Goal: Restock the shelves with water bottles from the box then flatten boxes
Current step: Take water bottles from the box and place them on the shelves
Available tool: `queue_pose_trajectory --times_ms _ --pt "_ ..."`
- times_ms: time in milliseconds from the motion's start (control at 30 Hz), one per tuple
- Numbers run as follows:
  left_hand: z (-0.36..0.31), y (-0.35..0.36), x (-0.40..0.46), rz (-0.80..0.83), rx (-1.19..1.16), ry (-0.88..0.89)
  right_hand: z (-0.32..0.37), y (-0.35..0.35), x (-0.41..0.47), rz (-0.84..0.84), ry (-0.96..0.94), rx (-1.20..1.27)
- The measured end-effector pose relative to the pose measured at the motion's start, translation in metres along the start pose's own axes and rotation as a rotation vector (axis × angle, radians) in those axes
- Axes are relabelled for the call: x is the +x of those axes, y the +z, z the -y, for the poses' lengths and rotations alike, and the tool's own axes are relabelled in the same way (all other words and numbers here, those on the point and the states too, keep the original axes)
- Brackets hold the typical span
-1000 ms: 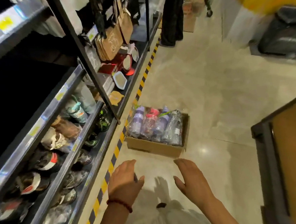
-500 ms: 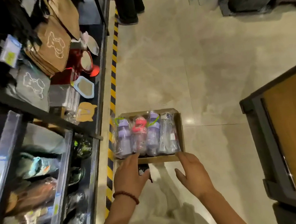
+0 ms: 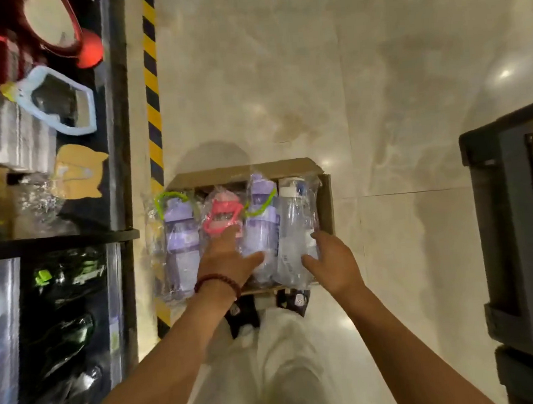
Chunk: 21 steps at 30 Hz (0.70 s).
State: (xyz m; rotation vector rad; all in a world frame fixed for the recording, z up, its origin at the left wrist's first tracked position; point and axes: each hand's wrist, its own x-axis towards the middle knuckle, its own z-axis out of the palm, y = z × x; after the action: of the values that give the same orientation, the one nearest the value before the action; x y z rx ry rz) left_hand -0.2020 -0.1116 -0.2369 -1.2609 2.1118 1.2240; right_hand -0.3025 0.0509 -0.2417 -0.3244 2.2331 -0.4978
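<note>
Cardboard box [image 3: 324,204] is seen on the floor at lower centre of the frame, four wrapped water bottles [image 3: 262,230] laid side by side inside; left hand [image 3: 228,261] is laid over the pink-capped one, fingers straight; right hand [image 3: 334,261] is spread at the clear bottle, fingers apart

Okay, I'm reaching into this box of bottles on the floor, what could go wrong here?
1. The bottles are in loose clear wrap; the left hand over the pink bottle and the right hand at the clear bottle may grab film and slip.
2. The leftmost purple bottle overhangs the box edge and could roll out.
3. The box sits right at your feet, a likely trip hazard.
</note>
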Motion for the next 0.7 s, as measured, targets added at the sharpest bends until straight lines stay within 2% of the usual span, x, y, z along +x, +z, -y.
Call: queue_pose_trajectory --times_ms 133,367,567,700 --pt "0.016 0.041 0.056 0.090 0.014 -0.075 -0.028 0.021 0.057 -0.005 0.089 0.068" --pt "0.031 0.088 0.104 -0.045 0.058 0.004 -0.052 0.059 0.106 0.035 0.156 0.239" --pt "0.027 0.114 0.124 -0.143 0.122 -0.142 -0.058 0.079 0.134 0.048 0.215 0.456" --pt "0.017 0.133 0.134 -0.097 -0.030 -0.239 -0.063 0.082 0.155 -0.005 0.290 0.577"
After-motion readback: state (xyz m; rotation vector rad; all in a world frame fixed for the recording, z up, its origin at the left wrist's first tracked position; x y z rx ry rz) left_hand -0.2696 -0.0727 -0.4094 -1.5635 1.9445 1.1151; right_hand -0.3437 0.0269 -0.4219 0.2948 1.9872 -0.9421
